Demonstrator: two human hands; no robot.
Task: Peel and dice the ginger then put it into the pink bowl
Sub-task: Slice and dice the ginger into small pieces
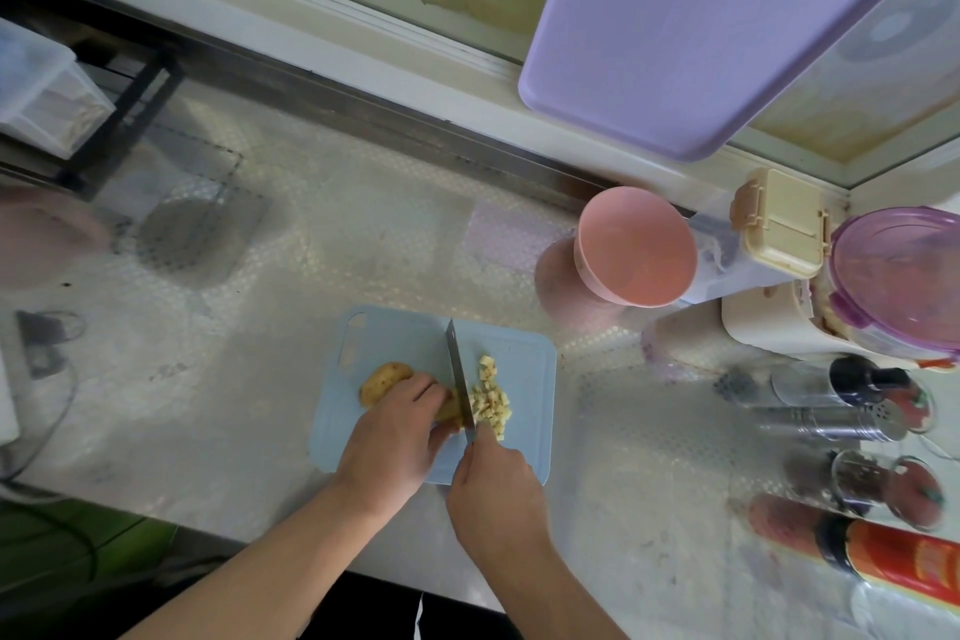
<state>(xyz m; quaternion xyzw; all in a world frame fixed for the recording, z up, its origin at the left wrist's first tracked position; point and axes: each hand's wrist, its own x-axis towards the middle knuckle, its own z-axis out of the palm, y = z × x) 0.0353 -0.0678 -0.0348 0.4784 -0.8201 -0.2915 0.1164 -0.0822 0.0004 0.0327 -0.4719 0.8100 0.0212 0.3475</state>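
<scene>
A tan piece of ginger [383,379] lies on the pale blue cutting board [524,353] near the counter's front edge. My left hand [392,437] holds it down with curled fingers. My right hand [496,481] grips the handle of a knife [458,369]; its blade stands against the cut end of the ginger. Several yellow ginger cubes [491,403] lie in a heap just right of the blade. The pink bowl [634,244] stands on the counter behind and to the right of the board, with nothing visible in it.
A lilac cutting board [701,26] leans against the window behind the bowl. Storage boxes [779,224], a purple-lidded tub [898,270], spice shakers [841,411] and a red can [904,566] crowd the right side. A black rack [130,104] stands at the back left.
</scene>
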